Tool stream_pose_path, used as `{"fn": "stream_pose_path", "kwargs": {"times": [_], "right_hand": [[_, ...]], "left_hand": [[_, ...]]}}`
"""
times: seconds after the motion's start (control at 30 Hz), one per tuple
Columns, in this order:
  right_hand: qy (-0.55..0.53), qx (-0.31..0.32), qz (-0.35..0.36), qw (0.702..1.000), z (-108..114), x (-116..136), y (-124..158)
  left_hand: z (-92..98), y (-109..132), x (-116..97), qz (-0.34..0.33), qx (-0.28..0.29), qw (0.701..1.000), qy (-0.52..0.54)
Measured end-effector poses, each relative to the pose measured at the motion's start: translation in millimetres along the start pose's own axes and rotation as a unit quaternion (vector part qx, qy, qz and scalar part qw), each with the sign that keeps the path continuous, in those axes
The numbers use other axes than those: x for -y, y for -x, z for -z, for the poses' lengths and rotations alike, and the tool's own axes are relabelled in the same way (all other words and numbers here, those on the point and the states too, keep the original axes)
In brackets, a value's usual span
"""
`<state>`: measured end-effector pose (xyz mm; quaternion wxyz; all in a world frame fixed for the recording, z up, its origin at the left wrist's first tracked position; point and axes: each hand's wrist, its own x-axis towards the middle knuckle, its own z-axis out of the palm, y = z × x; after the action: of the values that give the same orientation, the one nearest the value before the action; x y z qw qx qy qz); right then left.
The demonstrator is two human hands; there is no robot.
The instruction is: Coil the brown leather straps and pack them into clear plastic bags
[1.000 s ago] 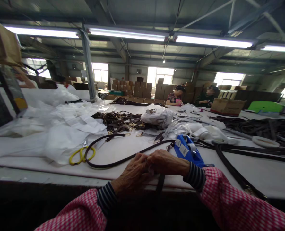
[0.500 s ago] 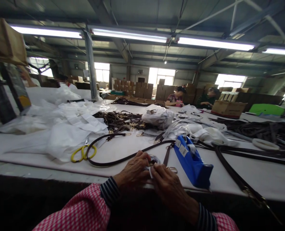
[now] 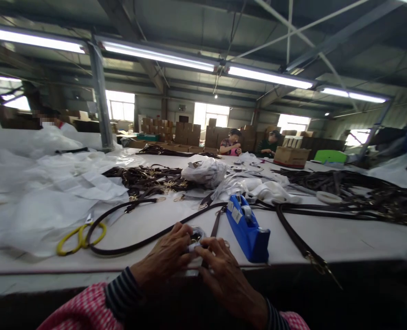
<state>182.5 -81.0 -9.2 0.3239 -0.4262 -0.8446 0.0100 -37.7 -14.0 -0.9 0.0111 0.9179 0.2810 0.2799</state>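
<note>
At the near edge of the table (image 3: pixel 148 229), my left hand (image 3: pixel 165 253) and my right hand (image 3: pixel 226 272) meet with fingers bent inward. Both pinch a small white wrapping (image 3: pixel 194 247), which seems to go around a metal piece; fingers hide much of it. A dark strap (image 3: pixel 119 251) curves along the table just beyond my left hand. Another short dark strap end (image 3: pixel 216 224) runs down toward my right hand. The blue tape dispenser (image 3: pixel 246 233) stands just right of my right hand. Scissors with yellow handles (image 3: pixel 69 240) lie to the left, partly under the strap.
White sheets (image 3: pixel 69 206) are heaped at the left. Dark straps with gold-coloured hooks (image 3: pixel 148 178) pile up farther back, beside a clear plastic bag (image 3: pixel 205 172). More dark straps (image 3: pixel 348 188) cover the right. Two co-workers (image 3: pixel 233 143) sit across, near a cardboard box (image 3: pixel 291 157).
The view has turned to the right, so everything appears shifted left. My hands still hold the white wrapping, and my right fingers have shifted slightly on it.
</note>
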Motion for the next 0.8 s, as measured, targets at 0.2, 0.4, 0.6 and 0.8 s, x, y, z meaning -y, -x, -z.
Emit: {"fn": "stream_pose_path", "kwargs": {"times": [0.2,0.4,0.6,0.8], "right_hand": [[-0.001,-0.212,-0.096,0.973,95,-53,-1],[-0.157,-0.065,-0.324,0.931,128,-108,6],[-0.255,-0.098,-0.411,0.869,115,-103,7],[-0.324,-0.171,-0.425,0.828,109,-93,5]], "left_hand": [[-12.6,9,7,0.065,-0.035,0.996,0.053],[-19.2,-1,14,0.193,-0.114,0.966,0.128],[-28.3,-4,25,0.271,-0.119,0.936,0.189],[-32.0,-2,32,0.286,-0.119,0.928,0.204]]}}
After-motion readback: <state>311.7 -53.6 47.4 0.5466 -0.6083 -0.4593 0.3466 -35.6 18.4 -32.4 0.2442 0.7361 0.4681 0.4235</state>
